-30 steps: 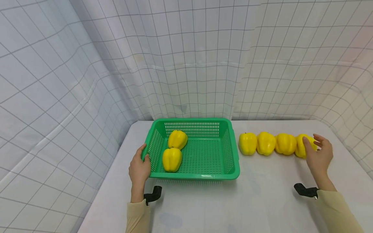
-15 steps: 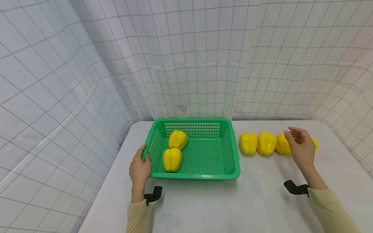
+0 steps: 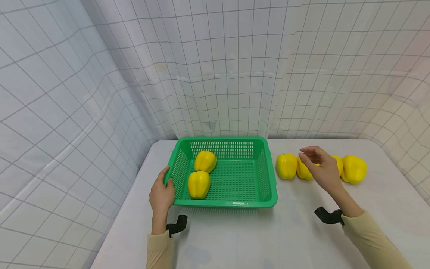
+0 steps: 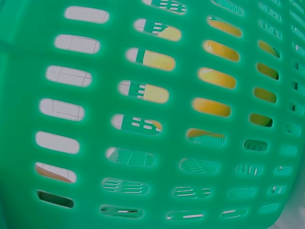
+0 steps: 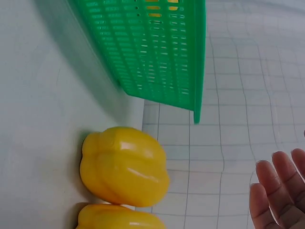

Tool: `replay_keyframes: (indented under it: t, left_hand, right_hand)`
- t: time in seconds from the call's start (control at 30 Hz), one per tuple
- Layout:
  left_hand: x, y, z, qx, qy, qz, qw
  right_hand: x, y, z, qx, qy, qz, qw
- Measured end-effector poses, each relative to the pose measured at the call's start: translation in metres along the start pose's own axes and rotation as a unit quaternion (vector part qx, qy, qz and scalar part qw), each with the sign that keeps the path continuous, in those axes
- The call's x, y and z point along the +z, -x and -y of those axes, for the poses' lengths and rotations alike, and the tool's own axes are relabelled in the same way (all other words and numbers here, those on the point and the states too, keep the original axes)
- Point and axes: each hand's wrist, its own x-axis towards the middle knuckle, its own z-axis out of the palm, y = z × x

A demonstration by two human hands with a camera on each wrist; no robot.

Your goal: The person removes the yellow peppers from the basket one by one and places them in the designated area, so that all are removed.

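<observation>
Thumb and fingers of the left hand (image 3: 162, 193) grip the left rim of one green plastic basket (image 3: 231, 204), toward its near corner. On the near side of the basket, below that hand, are a black wrist mount (image 3: 177, 225) and a beige sleeve (image 3: 159, 246), each one of two. Inside the basket, in its left half, two yellow peppers touch: the farther pepper (image 3: 205, 161) leans toward the back wall, and the nearer pepper (image 3: 199, 185) lies toward the front wall.

Right of the basket, four more yellow peppers form a row, making six altogether. The first pepper (image 3: 286, 166) lies just beside the basket's right wall; the second pepper (image 3: 302, 172) and third pepper (image 3: 340, 164) are partly covered by the right hand (image 3: 324, 172); the fourth pepper (image 3: 354, 170) lies farthest from the basket. That hand is held over the row, its fingers loosely bent and its thumb apart from them. The second mount (image 3: 329, 216) and second sleeve (image 3: 376, 239) continue toward the near right.

One white tabletop (image 3: 252, 239) carries the basket and the row, with faint bluish patches in front of the basket. White sheeting (image 3: 231, 74) printed with dark grid lines hangs left of, behind and right of the basket, creased, with a yellowish smudge above the basket's left end.
</observation>
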Motion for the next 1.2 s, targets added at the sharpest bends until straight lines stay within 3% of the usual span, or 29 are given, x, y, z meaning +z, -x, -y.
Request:
replay_keyframes:
  t: [0.17, 0.47, 1.2]
  left_hand:
    - [0.0, 0.001, 0.0, 0.001, 0.002, 0.001, 1.0]
    - [-0.001, 0.001, 0.001, 0.008, 0.006, 0.002, 0.9999]
    - [0.0, 0.001, 0.0, 0.01, 0.009, -0.004, 0.9999]
  right_hand:
    - [0.01, -0.003, 0.011, -0.013, -0.004, 0.051, 0.9986]
    - [0.028, -0.007, 0.031, -0.033, -0.025, 0.106, 0.9935]
    - [0.059, -0.026, 0.064, -0.09, -0.031, 0.178, 0.9794]
